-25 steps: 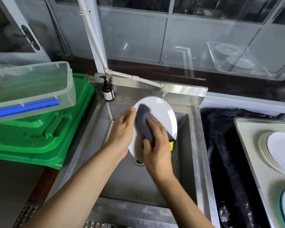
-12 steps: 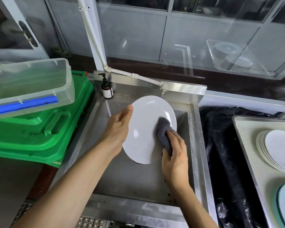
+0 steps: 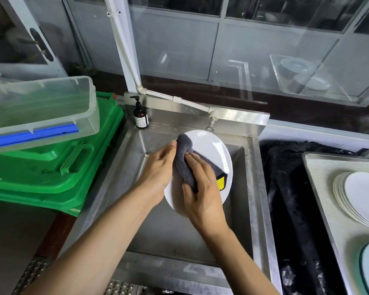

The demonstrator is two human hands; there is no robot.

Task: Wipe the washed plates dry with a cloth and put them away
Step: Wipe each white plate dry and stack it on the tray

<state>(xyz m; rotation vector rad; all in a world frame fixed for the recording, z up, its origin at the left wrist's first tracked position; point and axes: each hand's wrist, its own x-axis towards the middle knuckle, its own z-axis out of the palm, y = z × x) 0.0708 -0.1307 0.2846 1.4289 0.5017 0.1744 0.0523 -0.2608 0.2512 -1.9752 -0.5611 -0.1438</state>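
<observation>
Gripping the plate [image 3: 211, 150] at its left rim, the left hand [image 3: 160, 171] curls round the edge, thumb up top touching the cloth [image 3: 184, 152]. Right hand [image 3: 200, 192] presses the grey cloth flat against the plate face, fingers mostly straight, thumb tucked under a fold, so it looks like a loose grasp, though the view is poor there. A yellow tag on the cloth shows by the right knuckles. Plate is tilted, held above the sink [image 3: 256, 188], apart from the basin floor. Soap bottle [image 3: 140, 116] stands on the sink's back left corner. Tray [image 3: 320, 184] on the right holds a stack of plates [image 3: 358, 196]. Clear tub [image 3: 43, 111] sits on green crates [image 3: 51, 171], left of the sink.
</observation>
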